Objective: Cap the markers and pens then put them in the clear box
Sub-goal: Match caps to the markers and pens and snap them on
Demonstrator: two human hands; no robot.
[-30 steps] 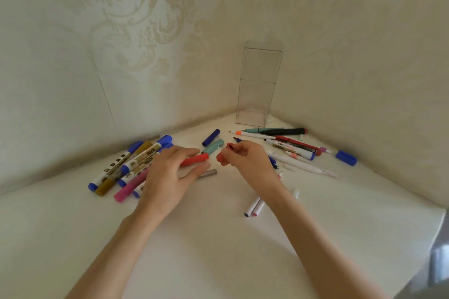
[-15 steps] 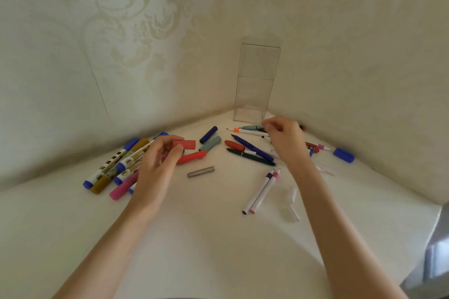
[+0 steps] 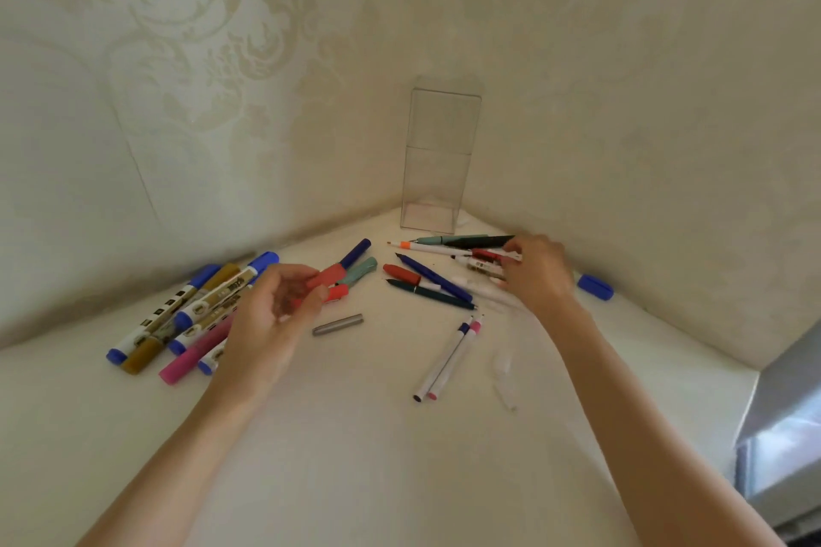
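The tall clear box [image 3: 440, 191] stands upright in the corner with nothing in it. My left hand [image 3: 271, 315] pinches a red cap [image 3: 328, 275] in its fingertips, and a red marker [image 3: 338, 293] lies right at its thumb. My right hand [image 3: 540, 273] reaches into the pile of pens at the right wall, with its fingers closed around a red pen [image 3: 486, 254]. A blue pen [image 3: 433, 278] and a dark green pen [image 3: 431, 293] lie uncapped between my hands. Several fat markers [image 3: 191, 311] lie bunched to the left.
Loose on the table are a grey cap [image 3: 337, 324], a blue cap [image 3: 355, 253], a teal cap [image 3: 362, 271], two thin white pens [image 3: 448, 358], clear caps [image 3: 504, 369] and a blue cap [image 3: 595, 286] by the right wall. The table edge [image 3: 755, 373] drops off at right.
My right hand left the middle and moved right and back into the pen pile. My left hand lifted slightly with the red cap, and the pens between my hands came into view.
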